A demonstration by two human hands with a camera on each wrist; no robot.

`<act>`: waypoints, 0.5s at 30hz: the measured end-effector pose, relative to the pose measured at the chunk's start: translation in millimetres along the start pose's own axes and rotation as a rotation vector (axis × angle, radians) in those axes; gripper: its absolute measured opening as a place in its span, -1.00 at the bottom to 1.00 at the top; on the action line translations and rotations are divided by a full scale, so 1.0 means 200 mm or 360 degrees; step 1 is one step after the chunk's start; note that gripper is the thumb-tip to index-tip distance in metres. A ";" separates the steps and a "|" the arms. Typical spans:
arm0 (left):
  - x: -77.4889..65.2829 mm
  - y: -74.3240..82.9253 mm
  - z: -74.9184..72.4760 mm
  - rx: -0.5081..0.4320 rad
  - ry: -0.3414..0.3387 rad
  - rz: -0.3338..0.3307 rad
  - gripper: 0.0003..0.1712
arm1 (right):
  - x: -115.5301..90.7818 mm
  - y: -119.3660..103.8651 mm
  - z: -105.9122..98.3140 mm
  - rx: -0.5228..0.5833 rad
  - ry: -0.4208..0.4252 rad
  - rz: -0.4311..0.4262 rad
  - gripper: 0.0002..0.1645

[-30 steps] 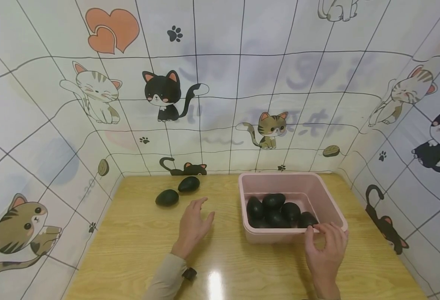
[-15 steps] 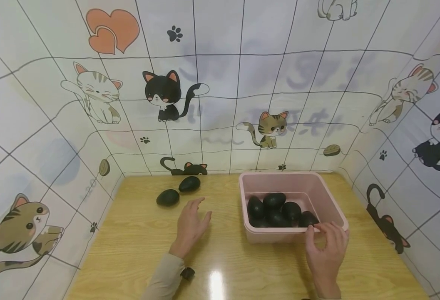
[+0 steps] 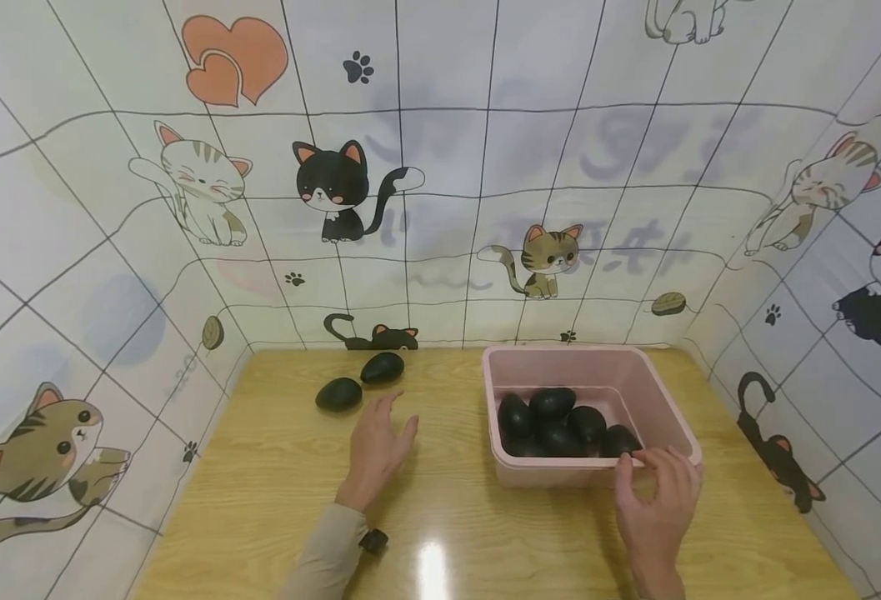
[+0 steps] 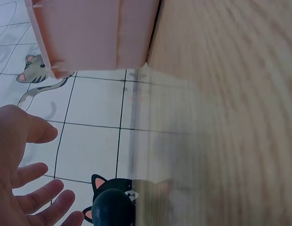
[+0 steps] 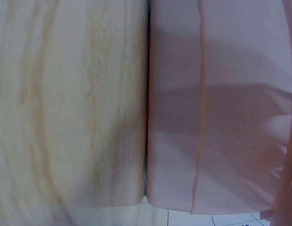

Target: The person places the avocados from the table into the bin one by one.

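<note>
My left hand (image 3: 374, 450) hovers over the table with its fingers spread, holding nothing. Just beyond its fingertips lie two dark green avocados, the nearer avocado (image 3: 338, 394) on the left and the farther avocado (image 3: 382, 367) behind it. In the left wrist view, the spread fingers (image 4: 40, 195) are beside one dark avocado (image 4: 114, 207). My right hand (image 3: 658, 508) pinches the near rim of a pink plastic bin (image 3: 553, 477) close to its right corner, thumb in front. Several avocados (image 3: 588, 423) are piled inside the bin. The right wrist view shows mostly the bin's side wall (image 5: 183, 117).
A light wood-grain table (image 3: 260, 517) lies under everything. White sheeting printed with cartoon cats (image 3: 331, 187) rises as walls at the back and both sides. The bin stands at the back right, close to the rear wall.
My left hand has drifted slightly left, closer to the two avocados on the table. The right hand keeps its hold on the bin's rim, and the head view has shifted a little.
</note>
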State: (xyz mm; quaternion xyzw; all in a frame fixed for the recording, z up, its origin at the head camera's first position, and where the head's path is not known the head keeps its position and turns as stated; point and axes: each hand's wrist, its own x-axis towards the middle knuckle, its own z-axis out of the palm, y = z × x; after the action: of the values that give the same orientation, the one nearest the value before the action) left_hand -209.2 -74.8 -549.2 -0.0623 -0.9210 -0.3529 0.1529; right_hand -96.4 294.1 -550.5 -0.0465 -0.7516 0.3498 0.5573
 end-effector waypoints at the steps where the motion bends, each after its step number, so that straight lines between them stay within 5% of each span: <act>1: 0.01 -0.01 -0.01 0.0001 0.0009 -0.0015 -0.37 | 0.00 0.00 0.00 -0.0003 -0.0006 0.0006 -0.78; 15: 0.04 -0.08 -0.07 0.0030 0.0093 -0.0065 -0.38 | 0.00 0.00 0.00 -0.0001 -0.0006 0.0002 -0.77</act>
State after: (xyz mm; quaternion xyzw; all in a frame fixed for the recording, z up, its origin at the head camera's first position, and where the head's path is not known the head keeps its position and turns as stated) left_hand -217.2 -95.2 -546.6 -0.0318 -0.9205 -0.3489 0.1731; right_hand -96.1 294.4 -550.1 -0.0465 -0.7527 0.3500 0.5558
